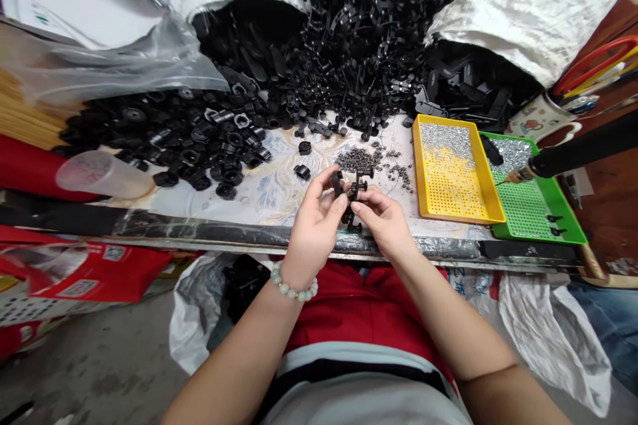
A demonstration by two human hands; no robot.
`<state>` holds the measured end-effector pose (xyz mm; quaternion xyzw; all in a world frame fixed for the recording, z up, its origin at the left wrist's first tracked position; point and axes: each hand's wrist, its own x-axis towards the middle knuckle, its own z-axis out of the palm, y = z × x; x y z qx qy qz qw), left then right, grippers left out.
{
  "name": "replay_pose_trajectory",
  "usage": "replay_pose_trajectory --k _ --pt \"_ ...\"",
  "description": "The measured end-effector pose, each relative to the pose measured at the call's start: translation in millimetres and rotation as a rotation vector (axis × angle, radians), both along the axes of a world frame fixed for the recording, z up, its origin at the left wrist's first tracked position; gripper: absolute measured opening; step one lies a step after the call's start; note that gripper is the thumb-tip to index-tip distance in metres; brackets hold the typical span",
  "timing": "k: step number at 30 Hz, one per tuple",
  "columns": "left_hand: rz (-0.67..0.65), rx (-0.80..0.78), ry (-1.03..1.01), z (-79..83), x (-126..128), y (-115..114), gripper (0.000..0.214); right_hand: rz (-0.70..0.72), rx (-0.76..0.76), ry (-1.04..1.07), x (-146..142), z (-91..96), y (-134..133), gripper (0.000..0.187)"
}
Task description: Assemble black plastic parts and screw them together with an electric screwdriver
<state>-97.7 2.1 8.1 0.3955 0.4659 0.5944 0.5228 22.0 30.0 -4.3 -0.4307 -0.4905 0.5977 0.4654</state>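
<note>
Single head-worn cam, looking forward and down over the wearer's chest (363, 372), close above the bench edge (259, 236), left hand (315, 229) and right hand (383, 224).

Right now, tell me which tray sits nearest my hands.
The yellow tray, just right of your right hand; the green tray lies beyond it, farther from your hands.
</note>
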Motion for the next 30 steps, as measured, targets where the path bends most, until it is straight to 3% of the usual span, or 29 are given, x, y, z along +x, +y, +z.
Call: replay_pose_trajectory --k 4,16,21,30 --pt "-0.019 -0.012 0.05 -1.8 0.7 -0.8 0.046 0.005 0.017 -0.1 0.0 -6.2 -1.3 0.016" --pt "-0.054 -0.037 0.035 -6.2 -0.6 1.5 0.043 -0.04 -0.103 -0.052 -1.3 -4.5 1.3 0.021" --pt "-0.054 -0.117 -0.014 -6.0 1.0 0.8 0.041 -0.101 -0.062 -0.066 -1.6 -9.5 -0.9 0.02" --pt "-0.05 -0.132 -0.176 -7.9 1.6 4.4 0.041 -0.015 0.036 -0.223 0.9 -7.3 0.6 0.016"
